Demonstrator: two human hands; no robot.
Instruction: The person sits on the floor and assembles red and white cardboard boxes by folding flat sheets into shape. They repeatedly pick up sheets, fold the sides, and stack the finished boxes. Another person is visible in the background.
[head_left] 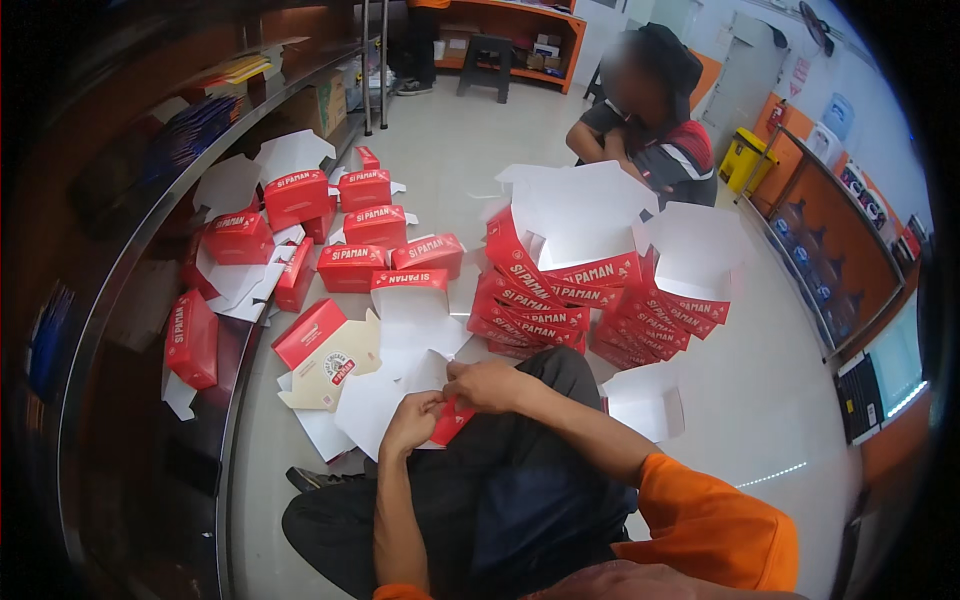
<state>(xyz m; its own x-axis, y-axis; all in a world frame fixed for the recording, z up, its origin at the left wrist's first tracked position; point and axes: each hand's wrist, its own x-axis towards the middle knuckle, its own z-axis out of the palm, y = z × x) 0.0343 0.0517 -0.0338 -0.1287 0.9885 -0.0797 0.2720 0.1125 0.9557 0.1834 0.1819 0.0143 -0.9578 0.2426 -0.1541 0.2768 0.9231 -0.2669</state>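
A red and white cardboard food box (454,424), partly folded with its white inside showing, is between my hands above my crossed legs. My left hand (410,424) pinches its near left edge. My right hand (486,386) grips its far right corner, fingers bent close to those of the left. Just beyond lies a white-sided open carton (415,325) with a red end. To the left is a cream-coloured box panel (338,368) with a printed emblem. My fingers hide part of the fold.
Stacked open red boxes (535,310) rise ahead, with a second stack (665,300) to their right. Several folded red boxes (350,265) spread across the floor and a low metal shelf (235,420) at left. A seated person (650,120) is beyond the stacks. One open box (645,402) sits by my right knee.
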